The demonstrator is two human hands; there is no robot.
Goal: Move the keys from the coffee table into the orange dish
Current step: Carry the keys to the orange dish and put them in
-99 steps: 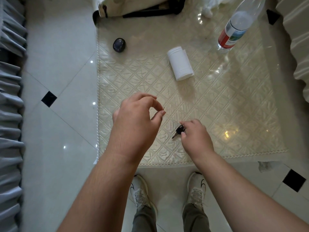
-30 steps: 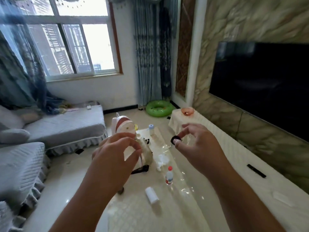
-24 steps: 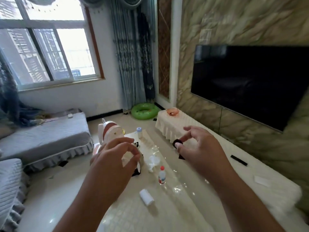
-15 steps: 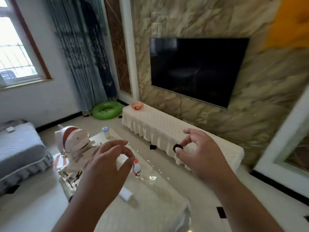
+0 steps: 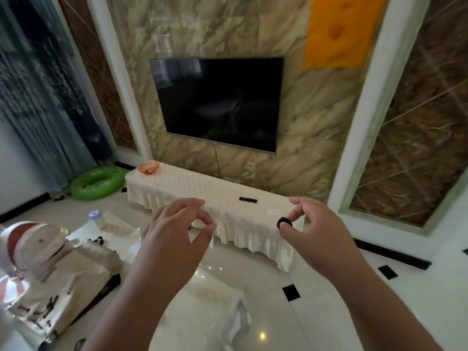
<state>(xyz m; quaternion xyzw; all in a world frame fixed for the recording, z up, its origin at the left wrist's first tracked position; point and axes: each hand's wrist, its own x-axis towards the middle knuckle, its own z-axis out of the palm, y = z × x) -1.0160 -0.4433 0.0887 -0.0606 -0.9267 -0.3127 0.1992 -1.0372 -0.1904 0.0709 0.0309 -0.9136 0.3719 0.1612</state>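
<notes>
The orange dish stands on the far left end of the long cloth-covered TV cabinet. Both my hands are raised in front of me, well short of the dish. My right hand pinches the black-headed key between thumb and forefinger. My left hand has thumb and forefinger pinched on a thin pale key, which hangs below the fingertips and is blurred. The coffee table with its pale quilted cover lies below my arms.
A cream bag and a small bottle sit on the coffee table's left side. A dark remote lies on the cabinet. A green swim ring lies on the floor left of the cabinet. A TV hangs above.
My view has swung up from the coffee table and round to the right, onto the TV wall. Both hands lifted off the table with the keys and stay pinched.
</notes>
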